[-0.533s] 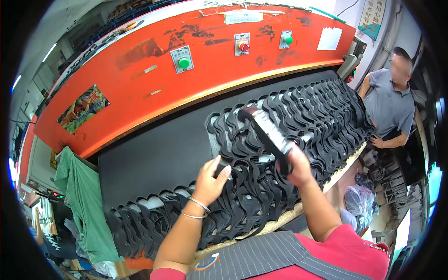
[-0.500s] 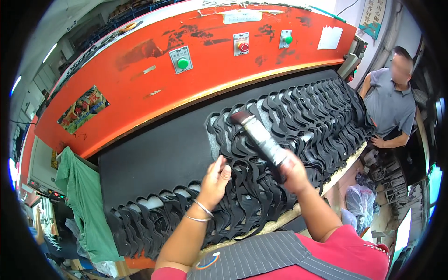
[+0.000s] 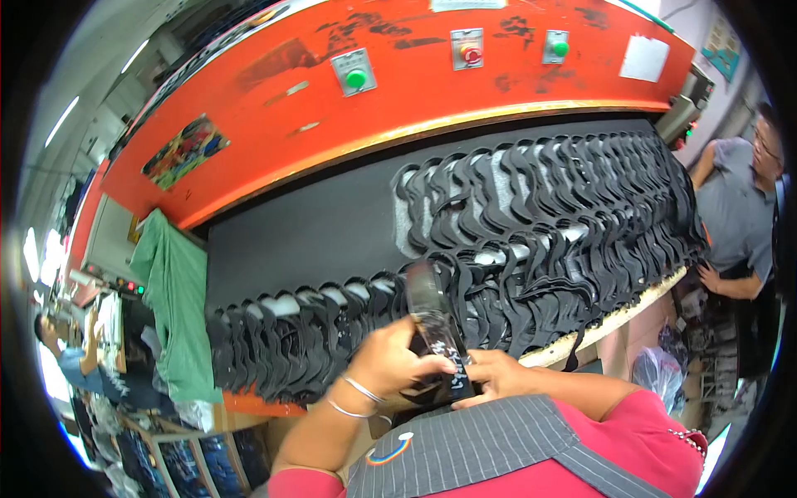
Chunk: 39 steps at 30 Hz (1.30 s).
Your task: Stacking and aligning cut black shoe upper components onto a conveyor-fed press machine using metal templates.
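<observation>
Both my hands grip a long, narrow, dark cutting die [image 3: 446, 344] with pale handwriting on its side, held up close in front of my apron. My left hand [image 3: 394, 361] is wrapped round its left side, the thumb laid across it. Against its lower right side, my right hand [image 3: 502, 378] has its fingers closed on it. The far end of the die is smeared by motion. Beyond it lies a black foam sheet [image 3: 299, 216], its right part and near edge cut into wavy strips [image 3: 540, 178] with pale gaps between them.
Behind the sheet rises a red press beam [image 3: 274, 141] with green buttons [image 3: 356, 79] and a red button [image 3: 471, 55]. A green cloth [image 3: 170, 299] hangs at the left. At the right a person [image 3: 735, 212] stands by the bed; plastic bags [image 3: 656, 373] lie below.
My right hand has brought the die from above the cut strips back toward my body. My left hand, open before, has closed on it. The view has shifted.
</observation>
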{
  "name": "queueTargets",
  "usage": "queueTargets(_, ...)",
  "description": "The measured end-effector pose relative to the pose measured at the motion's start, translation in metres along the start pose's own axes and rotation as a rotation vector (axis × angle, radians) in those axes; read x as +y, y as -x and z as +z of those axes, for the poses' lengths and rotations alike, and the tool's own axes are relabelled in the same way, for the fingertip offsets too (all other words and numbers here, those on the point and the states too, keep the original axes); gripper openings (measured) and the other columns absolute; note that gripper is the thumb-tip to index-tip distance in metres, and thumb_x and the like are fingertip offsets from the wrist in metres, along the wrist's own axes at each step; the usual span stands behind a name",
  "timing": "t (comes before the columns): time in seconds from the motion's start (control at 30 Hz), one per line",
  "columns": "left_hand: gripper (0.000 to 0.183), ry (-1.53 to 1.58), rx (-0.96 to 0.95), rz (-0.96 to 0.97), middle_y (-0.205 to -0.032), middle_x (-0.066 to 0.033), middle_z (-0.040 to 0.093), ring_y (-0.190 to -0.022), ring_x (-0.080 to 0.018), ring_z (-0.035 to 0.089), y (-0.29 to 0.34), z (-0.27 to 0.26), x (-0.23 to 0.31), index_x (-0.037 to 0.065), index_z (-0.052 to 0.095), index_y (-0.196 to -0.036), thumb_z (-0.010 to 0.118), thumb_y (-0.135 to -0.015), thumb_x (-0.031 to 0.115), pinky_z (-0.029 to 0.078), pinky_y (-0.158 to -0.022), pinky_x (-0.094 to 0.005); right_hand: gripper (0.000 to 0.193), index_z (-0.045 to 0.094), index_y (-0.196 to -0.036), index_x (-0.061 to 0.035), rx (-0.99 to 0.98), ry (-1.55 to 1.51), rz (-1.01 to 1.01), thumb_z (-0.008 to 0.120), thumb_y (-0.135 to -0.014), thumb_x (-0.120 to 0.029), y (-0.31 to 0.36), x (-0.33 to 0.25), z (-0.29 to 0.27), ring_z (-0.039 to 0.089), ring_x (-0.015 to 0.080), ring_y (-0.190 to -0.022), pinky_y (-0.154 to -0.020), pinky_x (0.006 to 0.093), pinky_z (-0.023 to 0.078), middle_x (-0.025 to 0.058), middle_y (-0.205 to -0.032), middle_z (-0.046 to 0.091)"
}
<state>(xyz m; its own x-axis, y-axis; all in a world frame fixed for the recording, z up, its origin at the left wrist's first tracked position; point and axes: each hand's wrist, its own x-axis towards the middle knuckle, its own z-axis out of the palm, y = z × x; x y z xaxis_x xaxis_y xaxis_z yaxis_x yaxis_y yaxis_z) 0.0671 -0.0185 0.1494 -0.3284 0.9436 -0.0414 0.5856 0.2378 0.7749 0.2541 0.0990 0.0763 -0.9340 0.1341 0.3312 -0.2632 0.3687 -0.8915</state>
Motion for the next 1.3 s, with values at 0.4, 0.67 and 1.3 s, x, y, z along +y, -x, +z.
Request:
queueTargets(0.4, 0.075, -0.939, 0.046, -0.046, -0.119, -0.0161, 0.058, -0.112, -0.0338, 0.050, 0.074, -0.044, -0.102, 0.004, 0.063, -0.119, 0.072, -0.069, 0.059, 0.037, -0.100, -0.0488, 0.056, 0.054, -0.117, 0.0001, 0.239, -0.104, 0.595, 0.077, -0.073, -0.025, 0.010, -0.015, -0.061, 0.060, 0.0214, -0.093, -0.086, 0.0343, 0.047, 0.0139, -0.102, 0.062)
queueTargets(0.67, 0.033, -0.658, 0.364, 0.167, -0.131, -0.0041, 0.059, -0.124, -0.0280, 0.051, -0.043, -0.055, -0.203, 0.018, 0.068, -0.116, 0.065, -0.086, 0.032, 0.033, -0.108, -0.0485, 0.067, 0.048, -0.126, 0.0039, 0.129, 0.542, 0.229, 0.070, -0.075, -0.032, -0.162, 0.027, -0.006, 0.059, 0.0400, -0.104, -0.090, 0.0437, 0.048, 0.0255, -0.113, 0.057)
queueTargets(1.3, 0.075, -0.238, 0.245, 0.140, -0.142, -0.0186, 0.046, -0.138, -0.0287, 0.037, -0.130, -0.043, -0.214, 0.000, 0.022, -0.149, 0.049, -0.080, 0.008, 0.015, -0.116, -0.0485, 0.084, 0.050, -0.136, -0.0116, 0.303, 0.693, 0.266, 0.082, -0.065, -0.043, -0.204, 0.150, 0.008, 0.056, 0.0257, -0.103, -0.093, 0.0380, 0.039, 0.0079, -0.110, 0.067)
